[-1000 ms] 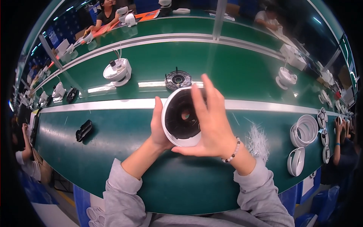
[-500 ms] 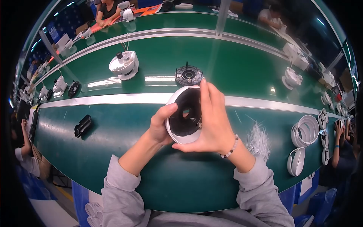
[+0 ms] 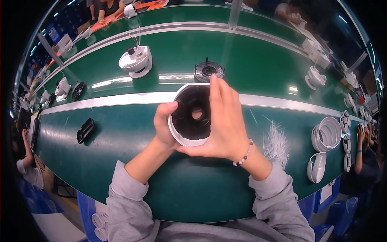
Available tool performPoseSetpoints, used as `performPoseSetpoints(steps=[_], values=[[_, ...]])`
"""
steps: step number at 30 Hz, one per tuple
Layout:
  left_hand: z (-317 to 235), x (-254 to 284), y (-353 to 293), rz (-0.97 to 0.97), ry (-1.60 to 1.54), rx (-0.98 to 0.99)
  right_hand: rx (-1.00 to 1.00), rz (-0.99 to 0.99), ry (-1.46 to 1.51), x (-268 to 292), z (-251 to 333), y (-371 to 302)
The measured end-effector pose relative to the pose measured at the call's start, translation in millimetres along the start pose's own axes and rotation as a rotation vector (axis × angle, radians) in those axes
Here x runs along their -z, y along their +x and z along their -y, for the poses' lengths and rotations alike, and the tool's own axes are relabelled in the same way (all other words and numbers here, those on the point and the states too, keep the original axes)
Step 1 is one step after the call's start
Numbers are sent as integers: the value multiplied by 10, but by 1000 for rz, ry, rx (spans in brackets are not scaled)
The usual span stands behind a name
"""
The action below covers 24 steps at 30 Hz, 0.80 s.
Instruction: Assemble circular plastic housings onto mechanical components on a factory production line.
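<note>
Above the near part of the green bench I hold a round white housing (image 3: 174, 128) with a deep black inside. Its mouth is turned up toward me, and a round hole shows at the bottom. My left hand (image 3: 164, 126) grips the left side of the rim, thumb over the edge. My right hand (image 3: 226, 125) is wrapped round the right side, fingers pointing away and thumb along the lower rim. The palm hides part of the mouth. Just beyond my right fingertips, a black slotted disc (image 3: 209, 71) with upright pegs rests on the green belt.
A white fan-like unit (image 3: 136, 61) with wires stands on the belt at left, another white unit (image 3: 315, 77) at right. On the bench lie a black moulded part (image 3: 85, 131), a heap of thin white strips (image 3: 276, 146), stacked white rings (image 3: 326, 134) and a white shell (image 3: 317, 167).
The housing has turned so its mouth faces me more squarely, and my hands have shifted slightly left with it. The disc and white units on the belt have moved a little right.
</note>
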<state>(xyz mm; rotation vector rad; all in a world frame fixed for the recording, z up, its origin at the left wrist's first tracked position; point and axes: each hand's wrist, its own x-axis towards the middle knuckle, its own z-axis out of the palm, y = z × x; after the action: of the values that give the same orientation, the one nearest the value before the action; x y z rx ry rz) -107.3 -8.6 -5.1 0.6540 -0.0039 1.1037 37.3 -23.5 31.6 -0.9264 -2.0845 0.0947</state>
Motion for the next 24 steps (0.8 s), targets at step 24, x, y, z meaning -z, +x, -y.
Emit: performPoseSetpoints(steps=[24], values=[[-1581,1251,-725,-991,237,-441,-99,318,-206,992,478,-278]])
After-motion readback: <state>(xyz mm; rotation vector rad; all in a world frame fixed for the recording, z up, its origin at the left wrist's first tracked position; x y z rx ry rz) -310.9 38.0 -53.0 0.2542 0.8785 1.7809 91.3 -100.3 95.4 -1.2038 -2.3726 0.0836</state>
